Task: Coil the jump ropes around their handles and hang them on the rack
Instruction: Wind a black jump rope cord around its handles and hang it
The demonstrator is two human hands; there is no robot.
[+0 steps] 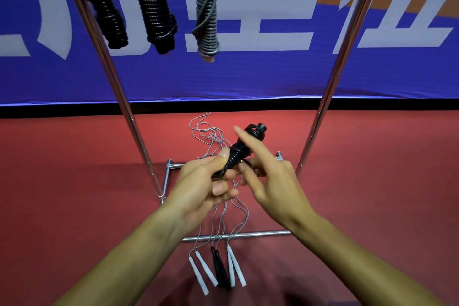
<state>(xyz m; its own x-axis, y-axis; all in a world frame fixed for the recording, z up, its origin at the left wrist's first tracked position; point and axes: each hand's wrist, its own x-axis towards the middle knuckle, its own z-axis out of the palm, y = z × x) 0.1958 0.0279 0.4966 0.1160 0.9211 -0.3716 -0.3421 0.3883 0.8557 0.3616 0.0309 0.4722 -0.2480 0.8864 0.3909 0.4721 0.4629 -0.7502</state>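
Left hand [211,181] gripping black coiled jump rope [239,151] above shiny metal rack [236,235], right hand [268,176] pinching its rope, forefinger straight, bare red floor [74,169] either side of rack

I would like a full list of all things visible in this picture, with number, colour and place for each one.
hung coiled ropes: three, two black and one grey, hanging at the top from the rack
rack: one, shiny metal, uprights left and right, base bars on the floor
black coiled rope: one, held between both hands
loose ropes: three handle pairs, two white and one black, on the floor, thin grey cords trailing
floor: red
banner: blue, orange, white, behind
left hand: grips the black coiled rope
right hand: index finger straight, beside the coil
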